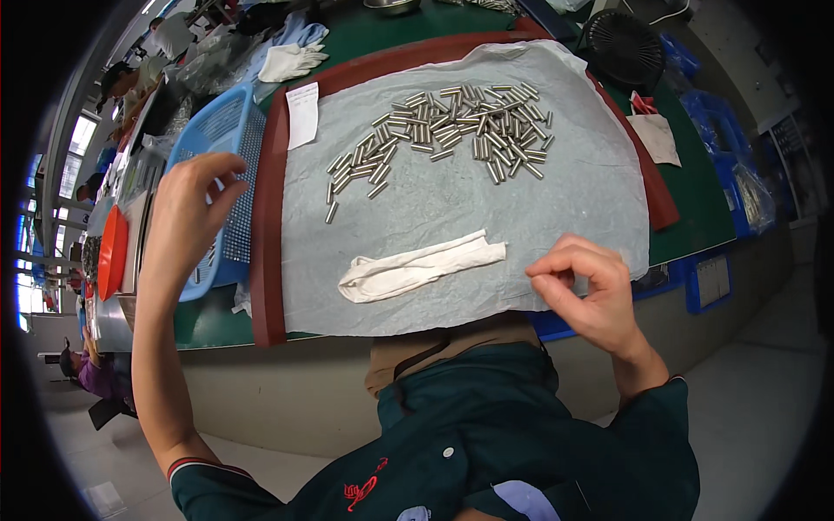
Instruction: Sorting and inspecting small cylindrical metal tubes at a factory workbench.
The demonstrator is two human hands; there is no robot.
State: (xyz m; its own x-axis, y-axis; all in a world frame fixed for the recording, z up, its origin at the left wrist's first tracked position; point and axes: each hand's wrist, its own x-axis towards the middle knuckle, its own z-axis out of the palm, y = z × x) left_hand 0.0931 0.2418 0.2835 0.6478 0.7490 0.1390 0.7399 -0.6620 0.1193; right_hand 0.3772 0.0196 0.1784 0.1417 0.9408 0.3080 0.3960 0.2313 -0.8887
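Observation:
My left hand (193, 193) is over the right side of a light blue plastic basket (193, 130). Its fingers are loosely bent, the thumb stands apart from them, and I see nothing between. At the right of the sheet, my right hand (586, 286) has thumb and forefinger tips together in a pinch; whatever they hold, if anything, is too small to make out. Just left of it a folded white cloth (417, 267) lies on the pale paper sheet (565, 200). Farther back, many short shiny metal pins (452, 126) are spread in a loose pile on that sheet.
Dark red raised strips (269, 234) border the sheet on a green table (695, 195). A paper slip (303, 115) rests by the left strip. White gloves (292, 62) and a black fan (622, 45) stand at the back. An orange-red tray (113, 252) is at the far left; other people sit beyond.

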